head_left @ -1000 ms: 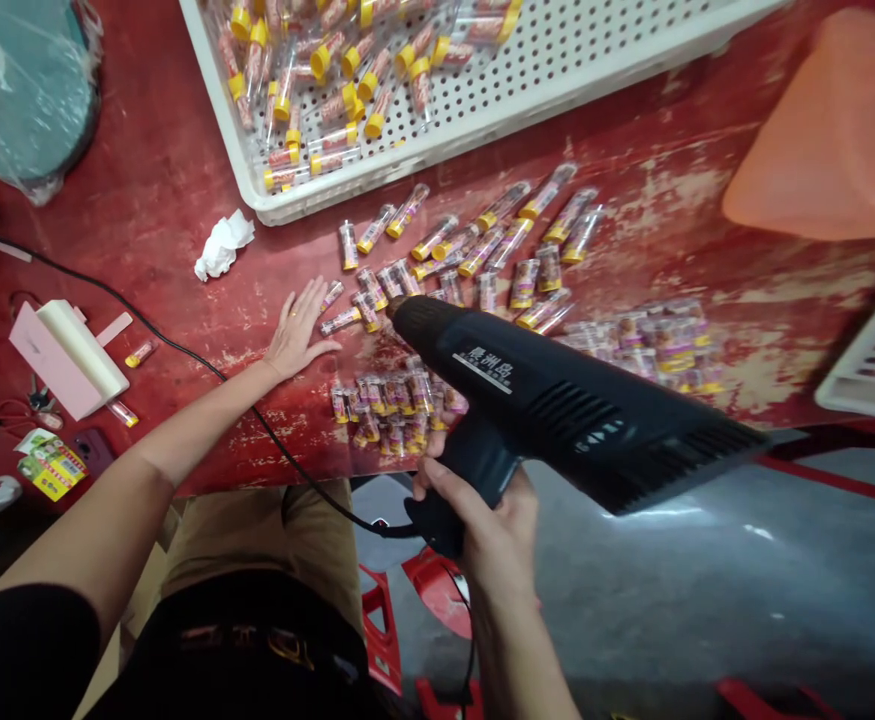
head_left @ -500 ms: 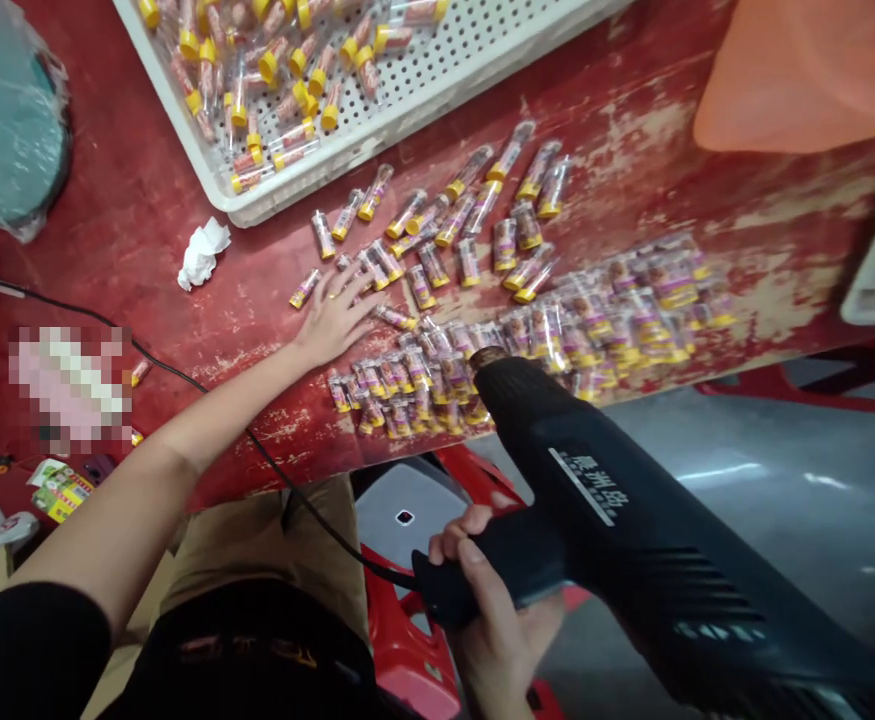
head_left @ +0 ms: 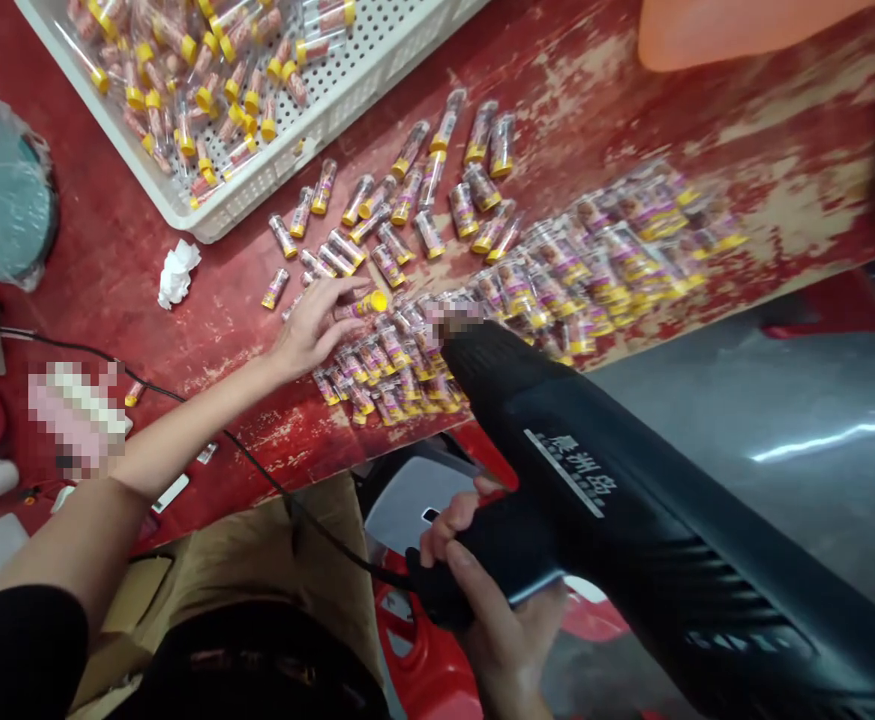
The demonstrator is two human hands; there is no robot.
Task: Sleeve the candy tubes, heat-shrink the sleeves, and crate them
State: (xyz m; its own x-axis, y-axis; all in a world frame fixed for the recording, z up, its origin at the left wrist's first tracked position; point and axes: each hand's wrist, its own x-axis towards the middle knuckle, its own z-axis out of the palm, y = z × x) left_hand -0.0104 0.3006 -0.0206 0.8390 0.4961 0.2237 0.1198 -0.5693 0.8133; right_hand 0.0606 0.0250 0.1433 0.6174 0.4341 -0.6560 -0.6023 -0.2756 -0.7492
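My right hand (head_left: pixel 489 600) is wrapped round the grip of a large black heat gun (head_left: pixel 632 500), whose nozzle points at a packed cluster of small clear tubes with yellow caps (head_left: pixel 384 375) near the table's front edge. My left hand (head_left: pixel 309 325) reaches over the red table, fingers curled on one yellow-capped tube (head_left: pixel 368 303) at the cluster's top. More loose tubes (head_left: pixel 407 200) lie scattered beyond, and a dense group of wrapped tubes (head_left: pixel 617 250) sits to the right.
A white perforated crate (head_left: pixel 317 110) holding several tubes stands at the back left. A crumpled white tissue (head_left: pixel 176 272) lies left of my hand. The gun's black cord (head_left: pixel 257 470) runs across the worn red table (head_left: pixel 707 130). An orange object (head_left: pixel 737 30) sits back right.
My left hand shifted from lying flat on the table to curling its fingers on a tube. The heat gun swung right and lower, its nozzle staying over the near cluster.
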